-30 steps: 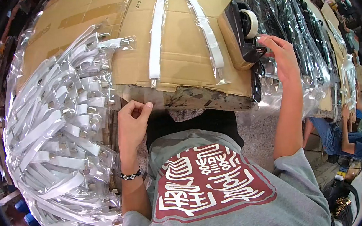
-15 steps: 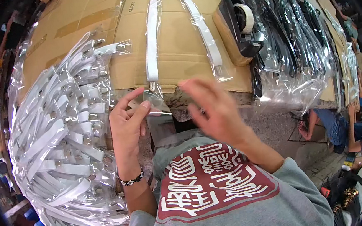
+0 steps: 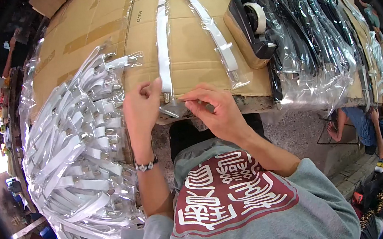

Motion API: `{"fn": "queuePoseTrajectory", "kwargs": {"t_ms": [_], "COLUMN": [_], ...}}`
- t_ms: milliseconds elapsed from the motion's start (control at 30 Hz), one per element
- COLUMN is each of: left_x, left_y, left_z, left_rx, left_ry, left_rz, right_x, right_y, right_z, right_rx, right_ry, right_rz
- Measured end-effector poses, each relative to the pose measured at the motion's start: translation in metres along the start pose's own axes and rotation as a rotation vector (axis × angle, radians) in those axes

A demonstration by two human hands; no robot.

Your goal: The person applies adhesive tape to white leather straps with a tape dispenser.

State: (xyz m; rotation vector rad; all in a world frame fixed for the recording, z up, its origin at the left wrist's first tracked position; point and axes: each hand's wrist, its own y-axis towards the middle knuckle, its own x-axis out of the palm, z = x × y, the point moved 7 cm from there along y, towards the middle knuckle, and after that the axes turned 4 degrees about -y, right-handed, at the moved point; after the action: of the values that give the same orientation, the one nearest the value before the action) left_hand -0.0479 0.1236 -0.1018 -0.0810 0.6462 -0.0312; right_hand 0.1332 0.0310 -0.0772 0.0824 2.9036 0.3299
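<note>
A pair of white elastic suspenders [image 3: 164,60] in clear plastic lies spread on cardboard, its two straps pointing toward me. My left hand [image 3: 142,108] is beside the left strap's end, fingers curled in and thumb close to the strap; what they hold, if anything, is hidden. My right hand [image 3: 218,114] pinches with thumb and forefinger at the edge of the clear plastic sleeve [image 3: 170,111], just below a metal clip [image 3: 167,97]. The right strap's end [image 3: 229,60] lies untouched in its own plastic.
A big heap of bagged white straps [image 3: 81,176] covers the left side. To the right stands a tape dispenser [image 3: 250,31], with bagged black straps [image 3: 303,30] beyond it. Cardboard [image 3: 98,18] covers the table. Another person's blue clothing [image 3: 362,123] shows at the far right.
My right hand has come down and left to the sleeve's end. My left hand has moved up beside the strap, its fingers now curled. The view has shifted slightly.
</note>
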Motion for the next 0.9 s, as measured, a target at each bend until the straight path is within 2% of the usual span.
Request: {"fn": "queuePoseTrajectory", "kwargs": {"t_ms": [167, 267, 367, 467, 567, 667, 867, 900], "left_x": [0.027, 0.030, 0.031, 0.032, 0.039, 0.048, 0.052, 0.052], "left_y": [0.023, 0.024, 0.025, 0.008, 0.003, 0.004, -0.003, -0.001], "left_z": [0.008, 0.006, -0.001, 0.013, 0.000, -0.021, -0.015, -0.019], "left_rx": [0.144, 0.088, -0.030, -0.242, -0.288, -0.360, -0.442, -0.431], "left_ry": [0.142, 0.054, -0.284, -0.685, -0.742, -0.657, -0.903, -0.860], "left_rz": [-0.098, -0.161, -0.217, -0.281, -0.298, -0.355, -0.451, -0.442], "right_x": [-0.007, -0.013, -0.018, -0.021, -0.023, -0.028, -0.023, -0.018], "right_y": [-0.005, -0.010, -0.008, -0.003, 0.006, 0.022, 0.053, 0.058], "right_z": [0.017, 0.024, 0.032, 0.034, 0.041, 0.037, 0.040, 0.042], "right_rx": [0.119, 0.224, 0.277, 0.305, 0.271, 0.249, 0.314, 0.309], "right_ry": [-0.049, 0.060, 0.187, 0.314, 0.368, 0.335, 0.316, 0.337], "right_rz": [0.009, 0.056, 0.082, 0.097, 0.104, 0.069, -0.063, -0.072]}}
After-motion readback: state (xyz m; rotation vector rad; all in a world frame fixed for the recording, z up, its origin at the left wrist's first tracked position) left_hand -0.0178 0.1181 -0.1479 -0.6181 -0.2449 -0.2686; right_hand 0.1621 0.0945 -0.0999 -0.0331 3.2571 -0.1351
